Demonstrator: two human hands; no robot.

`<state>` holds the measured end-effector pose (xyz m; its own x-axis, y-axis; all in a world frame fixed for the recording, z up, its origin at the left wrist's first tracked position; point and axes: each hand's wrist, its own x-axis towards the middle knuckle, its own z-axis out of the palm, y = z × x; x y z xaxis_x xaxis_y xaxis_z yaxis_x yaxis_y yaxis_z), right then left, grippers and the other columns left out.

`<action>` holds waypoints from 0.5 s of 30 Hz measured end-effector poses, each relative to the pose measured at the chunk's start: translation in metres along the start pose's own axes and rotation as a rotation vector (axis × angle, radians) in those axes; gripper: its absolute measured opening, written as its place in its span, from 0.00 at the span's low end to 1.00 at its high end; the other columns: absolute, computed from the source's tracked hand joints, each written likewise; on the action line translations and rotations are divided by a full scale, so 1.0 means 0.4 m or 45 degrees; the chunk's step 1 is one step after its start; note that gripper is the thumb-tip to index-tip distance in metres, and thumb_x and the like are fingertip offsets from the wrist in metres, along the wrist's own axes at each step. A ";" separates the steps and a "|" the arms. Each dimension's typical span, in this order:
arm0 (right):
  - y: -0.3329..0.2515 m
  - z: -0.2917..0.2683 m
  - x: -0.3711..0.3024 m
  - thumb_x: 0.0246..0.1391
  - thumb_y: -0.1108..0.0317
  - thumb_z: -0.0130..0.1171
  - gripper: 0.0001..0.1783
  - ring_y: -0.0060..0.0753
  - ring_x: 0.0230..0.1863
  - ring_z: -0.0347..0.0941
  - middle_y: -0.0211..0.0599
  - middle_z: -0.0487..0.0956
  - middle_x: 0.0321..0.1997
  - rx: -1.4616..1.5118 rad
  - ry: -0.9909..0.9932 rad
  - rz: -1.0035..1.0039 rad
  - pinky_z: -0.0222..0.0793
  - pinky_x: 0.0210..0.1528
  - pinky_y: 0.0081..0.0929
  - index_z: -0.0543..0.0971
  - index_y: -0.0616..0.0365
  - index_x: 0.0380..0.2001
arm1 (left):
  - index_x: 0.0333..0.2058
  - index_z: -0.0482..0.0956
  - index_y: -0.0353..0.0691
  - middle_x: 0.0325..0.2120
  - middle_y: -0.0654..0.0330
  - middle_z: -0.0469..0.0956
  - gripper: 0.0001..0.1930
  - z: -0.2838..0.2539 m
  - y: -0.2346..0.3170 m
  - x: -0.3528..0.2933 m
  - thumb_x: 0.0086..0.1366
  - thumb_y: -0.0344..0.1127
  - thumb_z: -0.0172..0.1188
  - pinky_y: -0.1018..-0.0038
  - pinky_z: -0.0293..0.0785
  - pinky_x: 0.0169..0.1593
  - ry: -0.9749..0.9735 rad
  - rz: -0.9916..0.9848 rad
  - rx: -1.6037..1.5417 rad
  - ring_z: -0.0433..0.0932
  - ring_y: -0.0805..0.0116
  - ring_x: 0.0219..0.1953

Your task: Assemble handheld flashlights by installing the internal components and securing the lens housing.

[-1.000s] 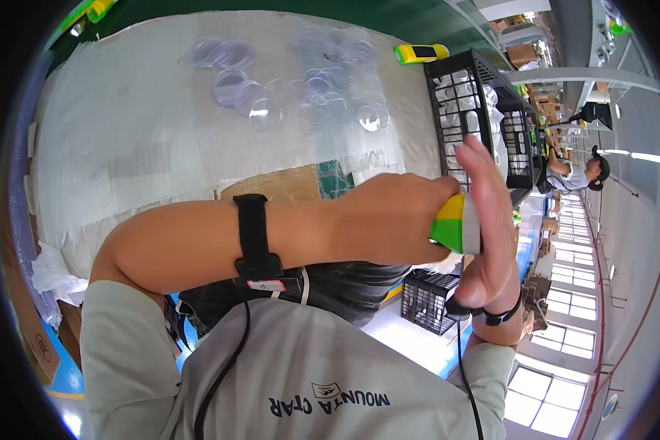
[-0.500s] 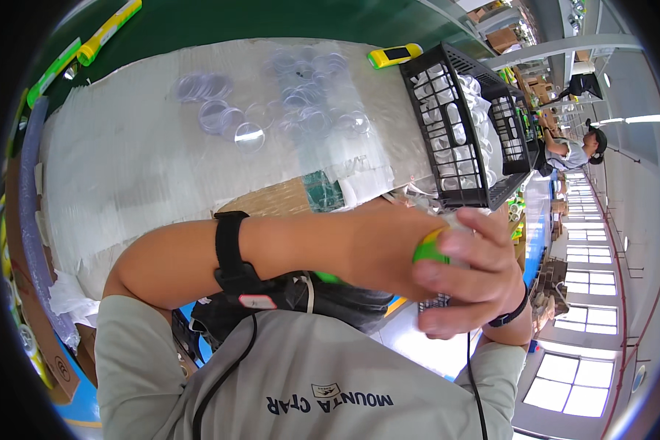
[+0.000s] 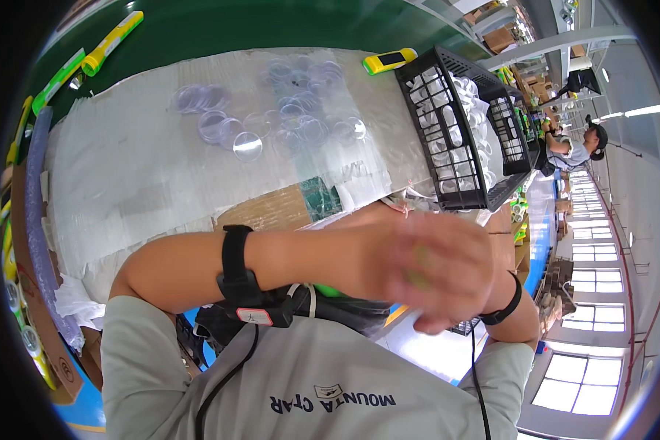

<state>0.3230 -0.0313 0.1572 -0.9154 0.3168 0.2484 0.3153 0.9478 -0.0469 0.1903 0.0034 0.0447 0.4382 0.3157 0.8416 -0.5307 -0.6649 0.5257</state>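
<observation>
While the right hand (image 3: 447, 271) blurs across the left hand (image 3: 374, 249), a green thing (image 3: 419, 260) shows only as a smear between the fingers. It lies right at the hands, under the right palm; whether either hand grips it or merely touches it I cannot tell, as the left one is mostly covered.

With twelve pointing away from the wearer, dark lettering runs upside down across the grey shirt (image 3: 301, 367) at seven o'clock, beside a small framed emblem. Toward half past eight, a white label (image 3: 254, 316) with a red border and one dark character sits on the left arm's strap box.

The near edge of the white-wrapped tabletop (image 3: 117, 176) passes just beyond the left forearm, and a cardboard patch (image 3: 264, 213) lies along it at ten. Clear discs (image 3: 248, 147) spread over the wrap at eleven, well apart from the hands. A black crate (image 3: 447, 139) of white pieces walls off twelve, with a yellow flashlight (image 3: 390, 61) just beside its far corner. More flashlights (image 3: 114, 42) lie at ten, past the wrap's far-left edge.
</observation>
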 end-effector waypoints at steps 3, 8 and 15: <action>0.000 0.029 0.013 0.54 0.45 0.48 0.35 0.58 0.54 0.68 0.57 0.70 0.53 0.080 0.017 0.522 0.64 0.55 0.47 0.67 0.65 0.54 | 0.38 0.78 0.41 0.31 0.53 0.79 0.15 -0.011 0.003 -0.008 0.52 0.40 0.60 0.66 0.75 0.38 -0.053 -0.511 0.235 0.79 0.54 0.36; 0.021 -0.010 0.006 0.51 0.46 0.53 0.34 0.56 0.53 0.70 0.52 0.74 0.50 0.216 0.261 0.113 0.65 0.54 0.47 0.72 0.67 0.49 | 0.39 0.77 0.42 0.35 0.53 0.78 0.16 -0.055 0.048 0.027 0.49 0.37 0.62 0.66 0.74 0.42 -0.099 -0.682 -0.493 0.78 0.54 0.40; -0.015 0.035 0.007 0.45 0.63 0.60 0.35 0.60 0.57 0.66 0.59 0.69 0.54 -0.011 0.138 0.609 0.64 0.57 0.46 0.65 0.68 0.55 | 0.39 0.74 0.38 0.36 0.51 0.78 0.19 -0.038 0.020 0.013 0.47 0.37 0.65 0.65 0.74 0.40 -0.017 -0.800 0.021 0.78 0.51 0.37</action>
<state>0.3150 -0.0356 0.1448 -0.6361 0.7107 0.3004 0.6968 0.6963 -0.1721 0.1773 0.0100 0.0550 0.6721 0.6410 0.3706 -0.1573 -0.3655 0.9174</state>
